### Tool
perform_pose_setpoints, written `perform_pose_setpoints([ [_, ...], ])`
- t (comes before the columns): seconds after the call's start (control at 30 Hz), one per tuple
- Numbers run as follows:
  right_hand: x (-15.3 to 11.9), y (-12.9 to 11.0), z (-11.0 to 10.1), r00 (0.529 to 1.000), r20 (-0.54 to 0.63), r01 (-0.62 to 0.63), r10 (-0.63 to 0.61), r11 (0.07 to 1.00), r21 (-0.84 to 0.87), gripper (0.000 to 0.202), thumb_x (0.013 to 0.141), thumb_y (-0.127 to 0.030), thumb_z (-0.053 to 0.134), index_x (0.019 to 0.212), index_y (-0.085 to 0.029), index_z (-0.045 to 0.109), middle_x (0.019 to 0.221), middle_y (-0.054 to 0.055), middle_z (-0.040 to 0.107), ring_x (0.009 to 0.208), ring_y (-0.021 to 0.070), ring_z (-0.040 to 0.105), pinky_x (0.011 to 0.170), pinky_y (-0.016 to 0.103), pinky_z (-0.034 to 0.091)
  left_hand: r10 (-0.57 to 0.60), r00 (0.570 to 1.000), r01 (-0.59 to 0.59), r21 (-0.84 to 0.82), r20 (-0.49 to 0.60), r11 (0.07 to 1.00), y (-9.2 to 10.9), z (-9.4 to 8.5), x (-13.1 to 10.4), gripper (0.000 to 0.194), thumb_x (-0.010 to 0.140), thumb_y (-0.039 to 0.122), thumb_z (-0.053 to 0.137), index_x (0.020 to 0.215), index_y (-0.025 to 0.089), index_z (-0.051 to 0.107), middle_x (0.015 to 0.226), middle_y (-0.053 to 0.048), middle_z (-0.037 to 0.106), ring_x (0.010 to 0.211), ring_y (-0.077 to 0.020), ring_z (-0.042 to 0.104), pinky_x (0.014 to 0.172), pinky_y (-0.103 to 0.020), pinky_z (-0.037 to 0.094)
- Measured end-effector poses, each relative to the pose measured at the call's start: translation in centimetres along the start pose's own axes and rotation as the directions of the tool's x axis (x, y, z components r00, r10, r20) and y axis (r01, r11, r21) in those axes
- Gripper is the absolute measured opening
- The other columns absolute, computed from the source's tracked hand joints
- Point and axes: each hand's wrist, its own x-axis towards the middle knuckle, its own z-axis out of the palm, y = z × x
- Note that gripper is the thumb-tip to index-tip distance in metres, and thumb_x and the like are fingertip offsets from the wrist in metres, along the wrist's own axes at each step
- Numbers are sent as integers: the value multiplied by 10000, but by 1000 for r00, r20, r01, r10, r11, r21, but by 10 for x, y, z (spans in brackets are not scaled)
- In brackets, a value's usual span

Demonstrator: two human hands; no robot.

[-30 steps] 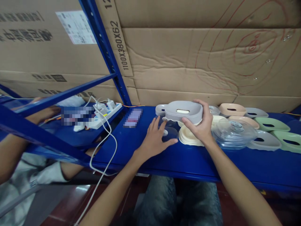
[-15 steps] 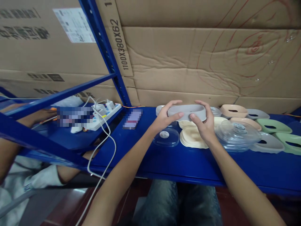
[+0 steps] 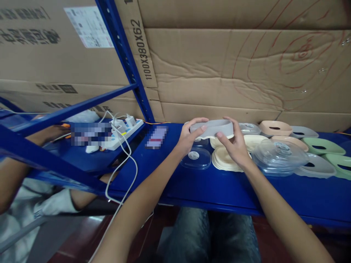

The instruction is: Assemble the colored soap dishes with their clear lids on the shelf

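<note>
Between my two hands, raised above the blue shelf, is a grey oval plastic box (image 3: 215, 128) with a pale rim along its lower edge. My left hand (image 3: 190, 137) grips its left end, thumb on the near side. My right hand (image 3: 233, 142) closes round the right end, its thumb also pressed to the near wall. Below lie a clear plastic lid (image 3: 201, 162) with a round sticker and a stack of cream oval trays (image 3: 223, 160), partly covered by my right hand. A pile of clear lids (image 3: 276, 160) sits right of my right wrist.
Peach (image 3: 275, 128), green (image 3: 323, 145) and grey boxes with dark slots (image 3: 315, 168) stand at the right. Left are a phone (image 3: 156, 138), a power strip (image 3: 120, 137), a loose white cable (image 3: 135, 171) and a blue post (image 3: 120, 51). Another person's arm (image 3: 16, 171) reaches in at far left.
The grey box has tipped slightly in my hands, its near wall showing more and its inside less. Both hands still hold it; the whole view has shifted a little.
</note>
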Motion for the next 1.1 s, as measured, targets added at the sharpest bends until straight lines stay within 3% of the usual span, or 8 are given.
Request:
perform_pose_setpoints([
  [0.13,-3,2,3,1000,28,7,-6,999,-45,792,908,-790,722,1455,-241,560,1446,169,679,1323,369,661,1058,543,595,21,997,-28,-94,-69,995,0,-5,5,592,865,721,794,1155,204,781,1130,-112,822,1074,-306,784,883,-382,596],
  [0.3,-6,1,4,999,47,-3,5,999,-54,717,896,-792,731,1346,-245,621,1338,131,749,1215,345,716,1065,535,580,-12,997,1,-137,-76,991,0,-12,8,658,859,773,773,1203,213,752,1165,-121,829,1158,-343,790,937,-419,627],
  [0.47,0,2,-5,999,-51,-19,17,999,-33,593,901,-757,742,1199,-250,668,1193,90,772,1056,298,734,903,453,612,23,982,-51,-150,-187,987,2,-22,15,685,886,804,711,1213,202,731,1254,-135,798,1216,-346,768,1037,-463,600],
  [0.63,7,5,-14,989,-143,21,-32,997,-76,473,941,-711,708,1105,-268,680,1121,53,744,961,253,696,757,385,567,-33,949,-12,-142,-314,990,-1,-37,23,677,883,797,707,1211,206,729,1294,-142,783,1062,-288,795,974,-445,614],
  [0.77,9,4,-15,988,-145,40,-56,993,-107,414,947,-670,717,982,-259,684,958,28,719,873,234,658,704,358,509,-72,928,28,-125,-364,992,-8,-44,26,711,886,817,682,1249,208,732,1290,-144,789,1022,-269,789,930,-420,617],
  [0.87,10,4,-14,990,-115,70,-82,992,-103,373,924,-615,770,1005,-258,698,989,32,741,882,236,674,776,381,528,-78,920,42,-101,-385,994,-12,-49,28,717,910,821,641,1307,230,731,1289,-124,792,1016,-265,791,930,-428,619],
  [1.1,11,19,-11,989,-22,141,-144,986,-92,461,790,-526,907,1122,-270,715,1234,84,740,1235,318,675,1082,510,527,-155,919,103,-159,-363,982,-15,-47,27,730,885,843,668,1253,219,760,1306,-144,795,1056,-309,794,931,-487,637],
])
